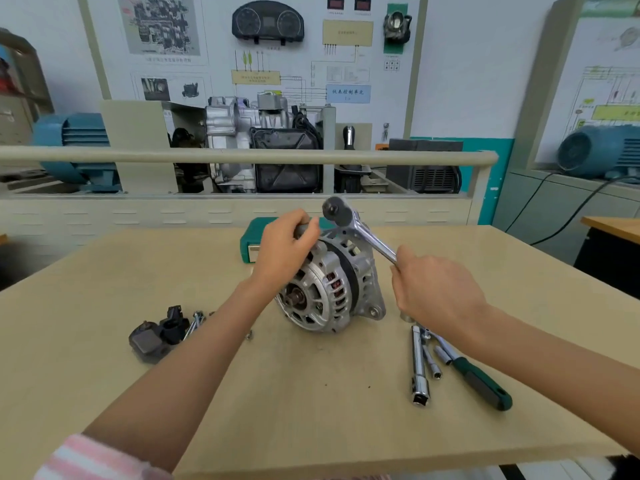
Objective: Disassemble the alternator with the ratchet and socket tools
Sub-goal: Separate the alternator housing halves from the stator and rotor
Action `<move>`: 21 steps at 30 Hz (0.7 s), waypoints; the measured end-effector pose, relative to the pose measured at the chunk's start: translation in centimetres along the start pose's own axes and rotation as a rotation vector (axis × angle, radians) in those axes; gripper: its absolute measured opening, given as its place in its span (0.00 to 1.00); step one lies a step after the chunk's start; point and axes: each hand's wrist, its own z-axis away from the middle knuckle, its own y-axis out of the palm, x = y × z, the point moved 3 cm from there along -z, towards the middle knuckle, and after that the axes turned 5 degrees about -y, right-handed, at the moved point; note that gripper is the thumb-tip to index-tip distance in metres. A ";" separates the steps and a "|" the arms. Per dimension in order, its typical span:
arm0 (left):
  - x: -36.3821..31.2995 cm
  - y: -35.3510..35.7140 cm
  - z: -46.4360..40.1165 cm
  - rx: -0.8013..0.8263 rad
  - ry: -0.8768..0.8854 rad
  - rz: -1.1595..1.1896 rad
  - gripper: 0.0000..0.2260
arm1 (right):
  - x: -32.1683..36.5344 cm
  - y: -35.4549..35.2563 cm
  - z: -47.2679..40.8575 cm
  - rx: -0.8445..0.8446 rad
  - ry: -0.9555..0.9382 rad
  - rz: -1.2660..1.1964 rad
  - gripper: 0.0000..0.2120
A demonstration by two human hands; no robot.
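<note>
**Silver alternator on edge mid-table, both hands working the ratchet**

Cast-aluminium silver alternator (330, 289) stands on its edge near the centre of the pale wooden tabletop (311, 393), shaft end facing the camera, copper windings visible through the housing slots.

Left hand (285, 247) sits on the top of the housing, fingers curled round a dark cylindrical part there; can't tell exactly what that part is.

Right hand (434, 289) is closed round the handle end of a chrome ratchet wrench (360, 226). Its round head is up above the alternator's top rear edge, handle sloping down-right into the fist.

Right of the alternator, lying flat on the table: chrome extension bar (419, 365), a shorter chrome socket piece (433, 363), and a green-and-black-handled driver (479, 381), close together.

Left side: black plastic parts (157, 336) with a couple of loose long bolts (194, 323) touching them.

Green tool case (252, 244) is behind the alternator, partly hidden by the left hand.
</note>
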 end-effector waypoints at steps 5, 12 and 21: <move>0.6 1.6 -0.4 -0.141 -0.163 0.144 0.16 | -0.3 -0.1 -1.3 0.019 -0.049 0.019 0.06; 0.0 2.1 -0.3 -0.194 -0.047 0.004 0.18 | -0.1 0.2 -1.7 0.030 -0.046 0.057 0.06; 0.1 2.4 -0.5 -0.180 -0.087 -0.035 0.17 | -0.1 0.0 -2.1 0.019 -0.066 0.028 0.05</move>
